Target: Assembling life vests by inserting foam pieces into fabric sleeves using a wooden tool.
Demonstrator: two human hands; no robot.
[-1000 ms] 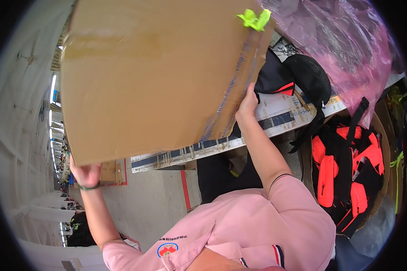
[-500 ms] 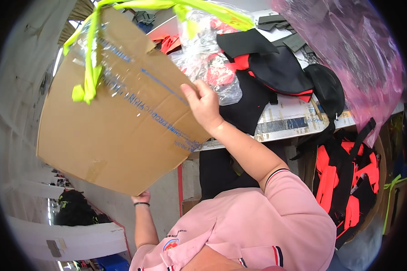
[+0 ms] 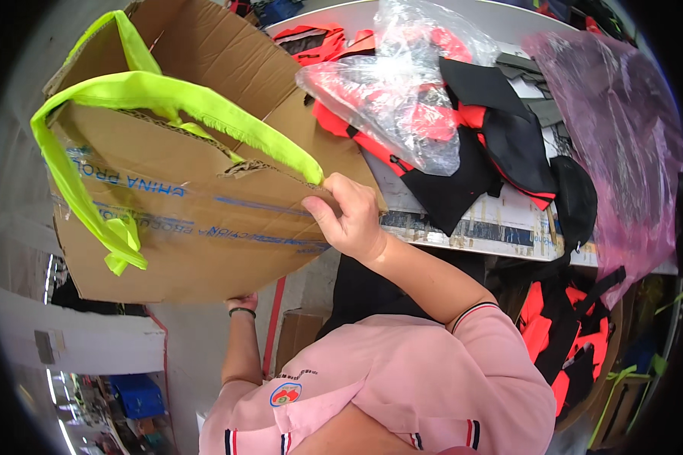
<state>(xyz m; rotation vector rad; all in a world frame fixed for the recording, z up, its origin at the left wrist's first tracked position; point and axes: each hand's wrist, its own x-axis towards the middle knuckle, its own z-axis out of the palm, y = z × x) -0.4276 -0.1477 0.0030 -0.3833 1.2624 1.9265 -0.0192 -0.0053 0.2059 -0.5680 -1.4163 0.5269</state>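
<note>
A large brown cardboard box (image 3: pixel 182 258) is held up in front of me at the left, tilted so that its open top and part of its inside show. My right hand (image 3: pixel 349 216) is closed on the rim at its right corner, thumb on the outer wall. Below, my left hand (image 3: pixel 243 303) holds the box's lower edge; most of its fingers are hidden. A neon yellow fabric strap (image 3: pixel 197 102) runs along the rim, its knotted end hanging over the outer wall.
On the white table (image 3: pixel 432 224) lie clear plastic bags (image 3: pixel 425 114) with orange-red pieces, black and orange fabric pieces (image 3: pixel 512 144), and pink plastic sheeting (image 3: pixel 615 144). Below the table's right end, a container holds orange and black gear (image 3: pixel 577 341). A blue bin (image 3: pixel 138 396) stands at lower left.
The box has turned in my hands, so its open top now faces more toward me. The yellow strap has swung down across the rim. My view has shifted slightly left.
</note>
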